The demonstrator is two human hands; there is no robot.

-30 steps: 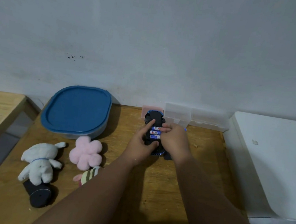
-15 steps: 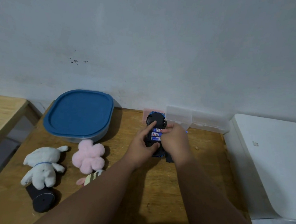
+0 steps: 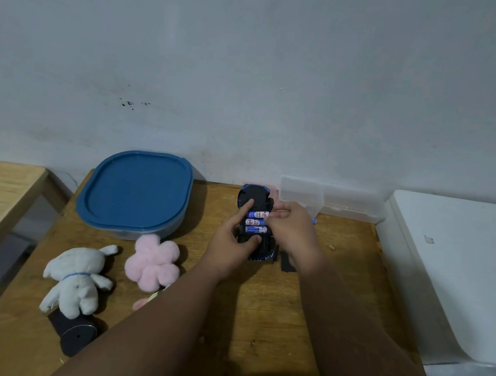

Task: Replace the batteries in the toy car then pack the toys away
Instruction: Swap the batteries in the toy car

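Note:
A blue and black toy car point(image 3: 255, 197) lies upside down on the wooden table point(image 3: 259, 310), its battery bay uncovered. Three blue batteries point(image 3: 256, 222) sit side by side in the bay. My left hand point(image 3: 231, 240) grips the car from the left, forefinger on the underside and thumb below the bay. My right hand point(image 3: 292, 231) has its fingertips at the right end of the top battery. A small black cover piece point(image 3: 287, 264) lies on the table under my right wrist.
A container with a blue lid point(image 3: 134, 192) stands at the back left. A clear plastic box point(image 3: 327, 200) sits against the wall. A white plush rabbit point(image 3: 77, 277), a pink plush flower point(image 3: 153, 262) and a black cylinder point(image 3: 73, 334) lie front left. A white surface point(image 3: 460, 269) borders the right.
The hands stay on the car; my left forefinger has slid a little further up the underside. The camera view has tilted slightly.

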